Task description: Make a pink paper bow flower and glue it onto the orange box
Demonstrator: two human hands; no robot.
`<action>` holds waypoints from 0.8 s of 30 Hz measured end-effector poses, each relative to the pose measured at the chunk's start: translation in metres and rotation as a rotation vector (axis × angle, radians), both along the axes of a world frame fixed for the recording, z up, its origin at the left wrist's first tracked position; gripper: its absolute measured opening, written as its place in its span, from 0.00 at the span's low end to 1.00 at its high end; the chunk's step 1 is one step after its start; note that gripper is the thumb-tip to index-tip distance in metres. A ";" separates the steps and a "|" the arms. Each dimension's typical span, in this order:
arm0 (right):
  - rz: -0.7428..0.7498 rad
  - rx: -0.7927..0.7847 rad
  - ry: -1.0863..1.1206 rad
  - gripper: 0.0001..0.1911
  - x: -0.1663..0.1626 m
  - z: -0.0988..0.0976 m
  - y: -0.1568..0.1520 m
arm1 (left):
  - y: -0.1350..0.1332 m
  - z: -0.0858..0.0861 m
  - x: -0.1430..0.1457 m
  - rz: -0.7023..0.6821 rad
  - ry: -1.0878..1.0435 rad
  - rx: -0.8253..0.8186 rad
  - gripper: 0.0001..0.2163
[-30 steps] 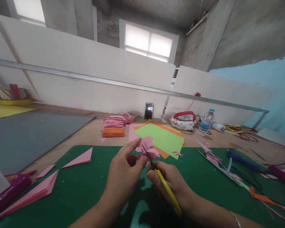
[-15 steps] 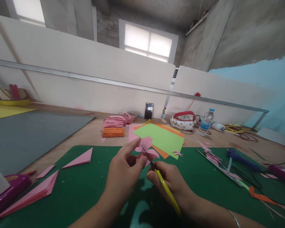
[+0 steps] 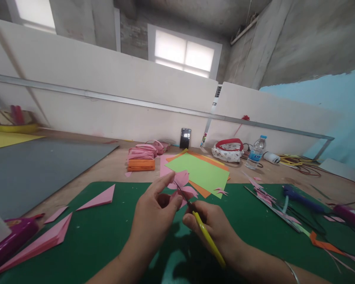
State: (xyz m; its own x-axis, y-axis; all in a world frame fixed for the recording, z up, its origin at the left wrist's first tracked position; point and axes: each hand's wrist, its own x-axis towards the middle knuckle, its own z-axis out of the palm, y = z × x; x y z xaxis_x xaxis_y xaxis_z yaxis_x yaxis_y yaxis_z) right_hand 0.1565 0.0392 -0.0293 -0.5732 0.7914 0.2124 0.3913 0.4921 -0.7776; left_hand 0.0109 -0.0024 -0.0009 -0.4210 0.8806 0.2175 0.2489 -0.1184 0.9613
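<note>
Right hand [image 3: 214, 227] gripping yellow-handled scissors [image 3: 208, 238], fingers wrapping handles, dark blades pointing in among petals of pink paper flower [image 3: 182, 179]. Left hand [image 3: 155, 209] pinching flower, fingers narrow, above green mat [image 3: 112, 232]. 2 folded pink wedges [image 3: 99, 198] lying leftward on mat. Beyond, light-green sheet [image 3: 201, 169] overlapping mat's far edge. Farther back on tabletop [image 3: 109, 169], phone [image 3: 185, 138] standing upright, water bottle [image 3: 256, 153] standing rightward.
</note>
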 end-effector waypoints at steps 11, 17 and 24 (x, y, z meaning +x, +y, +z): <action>-0.005 0.000 -0.006 0.21 0.002 0.002 0.000 | 0.001 0.000 -0.003 -0.071 0.008 -0.054 0.24; -0.003 -0.002 -0.009 0.21 0.001 0.005 0.001 | 0.002 -0.002 -0.005 -0.088 0.024 -0.069 0.26; -0.013 -0.022 -0.018 0.20 0.001 0.008 -0.001 | 0.005 -0.004 -0.008 -0.106 -0.072 -0.070 0.27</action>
State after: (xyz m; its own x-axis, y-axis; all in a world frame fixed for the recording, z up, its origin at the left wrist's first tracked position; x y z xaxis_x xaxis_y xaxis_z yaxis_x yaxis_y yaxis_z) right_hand 0.1571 0.0382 -0.0213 -0.5665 0.8032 0.1844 0.4114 0.4695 -0.7813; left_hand 0.0030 0.0028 -0.0049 -0.3368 0.9330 0.1269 0.1691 -0.0726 0.9829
